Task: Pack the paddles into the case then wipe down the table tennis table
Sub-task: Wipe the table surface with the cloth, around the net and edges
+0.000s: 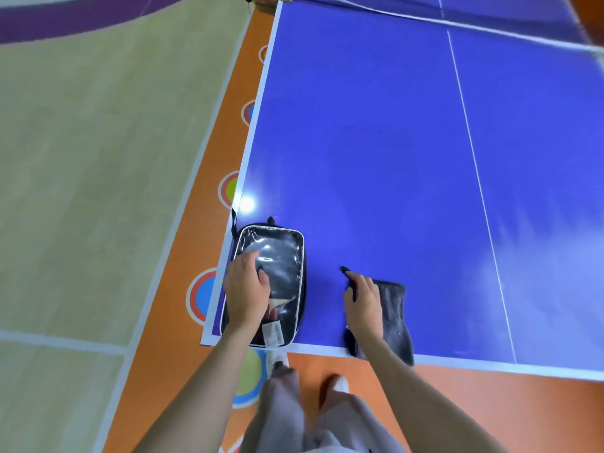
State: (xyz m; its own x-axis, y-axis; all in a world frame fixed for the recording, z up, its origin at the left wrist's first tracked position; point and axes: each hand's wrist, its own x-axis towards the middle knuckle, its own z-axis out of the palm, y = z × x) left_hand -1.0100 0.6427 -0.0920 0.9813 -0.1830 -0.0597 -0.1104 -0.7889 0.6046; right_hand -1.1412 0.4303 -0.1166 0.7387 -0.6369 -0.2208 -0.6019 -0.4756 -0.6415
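Blue table tennis table (376, 152) fills the view, its near left corner bearing a clear-fronted paddle case (281, 256) under the flat, relaxed left hand (246, 291), whose white label (273, 333) is unreadable, while the right hand (364, 300) presses a dark grey cloth (394, 315), fingers spread.

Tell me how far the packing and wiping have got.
Packing looks done: paddles show through the black case's clear plastic window, the left hand resting on it. In hand: the right hand on the dark grey cloth. Left: wiping the blue table tennis table.
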